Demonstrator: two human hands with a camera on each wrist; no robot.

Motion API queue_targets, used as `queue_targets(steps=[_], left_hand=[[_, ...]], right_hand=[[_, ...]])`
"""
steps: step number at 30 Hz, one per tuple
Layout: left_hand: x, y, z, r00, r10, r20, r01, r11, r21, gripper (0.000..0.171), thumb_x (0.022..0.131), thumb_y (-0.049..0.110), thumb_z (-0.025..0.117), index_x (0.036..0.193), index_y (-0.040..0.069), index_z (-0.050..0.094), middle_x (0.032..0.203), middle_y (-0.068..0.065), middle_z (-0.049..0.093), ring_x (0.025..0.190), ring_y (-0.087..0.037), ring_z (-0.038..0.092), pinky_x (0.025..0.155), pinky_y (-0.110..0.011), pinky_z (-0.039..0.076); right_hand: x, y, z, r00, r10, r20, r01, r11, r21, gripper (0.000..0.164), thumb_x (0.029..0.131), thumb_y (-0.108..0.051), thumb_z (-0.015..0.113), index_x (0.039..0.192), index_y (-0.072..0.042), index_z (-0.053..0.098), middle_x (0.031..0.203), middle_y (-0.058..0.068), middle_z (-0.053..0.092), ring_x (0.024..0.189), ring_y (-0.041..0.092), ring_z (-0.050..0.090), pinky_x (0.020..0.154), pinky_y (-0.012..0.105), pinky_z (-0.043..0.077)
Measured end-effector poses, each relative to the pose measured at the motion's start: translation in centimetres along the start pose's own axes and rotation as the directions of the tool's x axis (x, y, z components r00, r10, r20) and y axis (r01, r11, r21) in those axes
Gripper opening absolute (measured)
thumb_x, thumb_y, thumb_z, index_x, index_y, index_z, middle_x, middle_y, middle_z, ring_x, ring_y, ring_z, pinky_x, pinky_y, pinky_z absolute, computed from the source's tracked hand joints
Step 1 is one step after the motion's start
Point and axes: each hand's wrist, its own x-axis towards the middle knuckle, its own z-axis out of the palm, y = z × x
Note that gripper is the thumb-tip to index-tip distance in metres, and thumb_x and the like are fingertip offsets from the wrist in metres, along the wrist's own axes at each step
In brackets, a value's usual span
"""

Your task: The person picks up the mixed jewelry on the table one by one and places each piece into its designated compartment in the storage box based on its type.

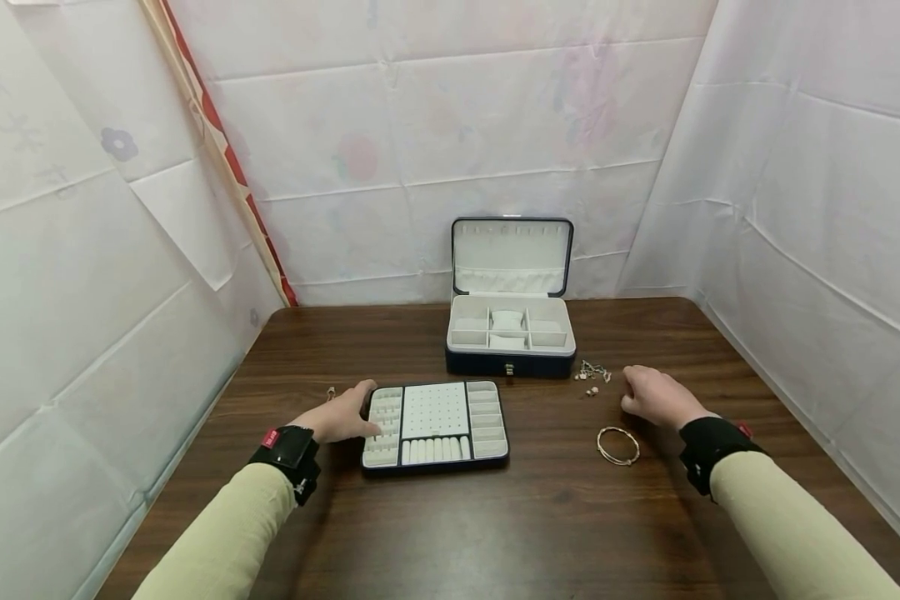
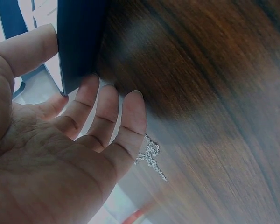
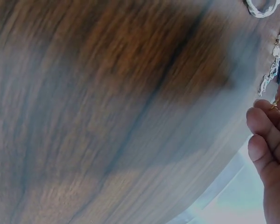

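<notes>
My left hand [image 1: 342,414] grips the left end of a jewelry tray [image 1: 435,395]. In the left wrist view the thumb lies over the tray's dark side [image 2: 81,42], while the other fingers are loosely bent beside it. The tray lies flat, with white ring slots, a holed panel and small compartments. My right hand [image 1: 660,395] is above the table, right of a small heap of jewelry [image 1: 592,372]. In the right wrist view its fingertips pinch a small gold-coloured piece of jewelry [image 3: 274,106]; the fingers hide most of it, so its kind is unclear.
An open jewelry box [image 1: 510,363] with a raised lid and padded compartments stands at the back. Gold bangles [image 1: 602,448] lie at front right, and small pale pieces [image 1: 592,391] lie near the heap. A thin chain [image 2: 151,156] lies beside my left hand. White sheets surround the table.
</notes>
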Motion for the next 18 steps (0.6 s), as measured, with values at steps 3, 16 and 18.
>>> queue_targets(steps=[3, 16, 18], left_hand=[[-0.1, 0.0, 0.0, 1.0, -0.002, -0.003, 0.002, 1.0, -0.006, 0.085, 0.091, 0.021, 0.079, 0.154, -0.004, 0.029, 0.151, -0.032, 0.042, 0.139, -0.044, 0.043, 0.111, -0.061, 0.037], [0.1, -0.2, 0.1, 1.0, -0.008, -0.008, 0.008, 1.0, -0.018, 0.084, 0.09, 0.022, 0.08, 0.154, -0.003, 0.031, 0.15, -0.031, 0.043, 0.138, -0.043, 0.043, 0.11, -0.061, 0.037], [0.1, -0.2, 0.0, 1.0, -0.01, -0.008, 0.01, 1.0, -0.02, 0.084, 0.09, 0.022, 0.08, 0.154, -0.002, 0.031, 0.149, -0.03, 0.044, 0.138, -0.042, 0.044, 0.11, -0.061, 0.037]], right_hand=[[0.1, -0.2, 0.0, 0.999, -0.018, -0.046, 0.018, 1.0, -0.007, 0.017, 0.081, -0.004, 0.063, 0.075, -0.012, 0.049, 0.074, 0.0, 0.047, 0.064, 0.016, 0.044, 0.059, 0.033, 0.038], [0.6, -1.7, -0.6, 0.975, -0.111, -0.194, 0.11, 0.994, -0.015, 0.009, 0.093, -0.009, 0.071, 0.084, -0.008, 0.072, 0.082, 0.0, 0.057, 0.068, 0.013, 0.055, 0.062, 0.035, 0.048], [0.7, -1.8, -0.7, 0.973, -0.12, -0.197, 0.118, 0.993, -0.021, 0.007, 0.093, -0.009, 0.073, 0.085, -0.008, 0.073, 0.082, 0.0, 0.058, 0.069, 0.013, 0.056, 0.062, 0.036, 0.048]])
